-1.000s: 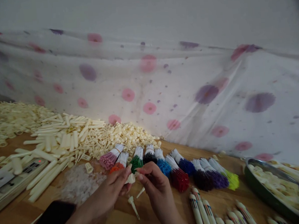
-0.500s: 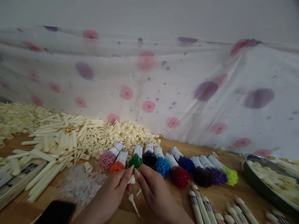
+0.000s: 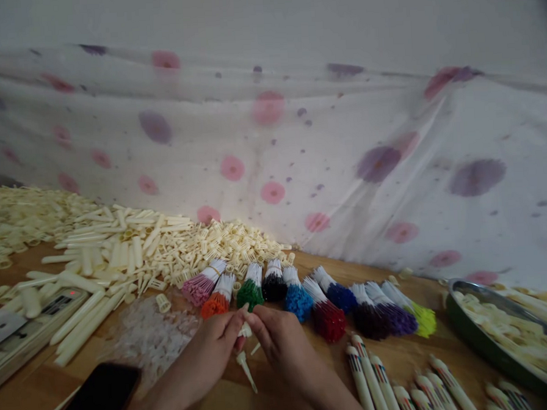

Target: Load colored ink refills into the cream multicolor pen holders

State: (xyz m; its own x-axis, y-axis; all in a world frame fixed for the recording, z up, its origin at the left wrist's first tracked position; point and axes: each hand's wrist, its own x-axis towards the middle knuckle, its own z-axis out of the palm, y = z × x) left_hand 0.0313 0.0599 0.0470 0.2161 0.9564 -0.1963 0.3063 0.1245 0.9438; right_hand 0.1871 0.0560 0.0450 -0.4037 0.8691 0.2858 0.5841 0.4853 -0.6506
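Observation:
My left hand (image 3: 216, 345) and my right hand (image 3: 275, 339) meet low in the middle of the view, fingertips pinched together on a small cream plastic piece (image 3: 246, 330). A cream pen tip (image 3: 244, 367) lies on the wooden table (image 3: 304, 270) just under them. Just beyond the hands lies a fan of bundled coloured refills: pink (image 3: 199, 286), orange (image 3: 217, 301), green (image 3: 250, 290), black (image 3: 274, 284), blue (image 3: 296, 297), red (image 3: 326, 315), purple (image 3: 389, 315) and yellow-green (image 3: 421, 319).
Heaps of cream plastic pen parts (image 3: 133, 249) cover the left of the table. A black phone (image 3: 98, 398) lies at the lower left beside a white device (image 3: 27, 325). Assembled multicolour pens (image 3: 379, 389) lie lower right, next to a green pan (image 3: 487, 347) of parts. A dotted cloth (image 3: 298, 155) hangs behind.
Both hands have dropped slightly lower and closer to the table, fingertips drawn tighter together on the small cream piece. The view has shifted a little.

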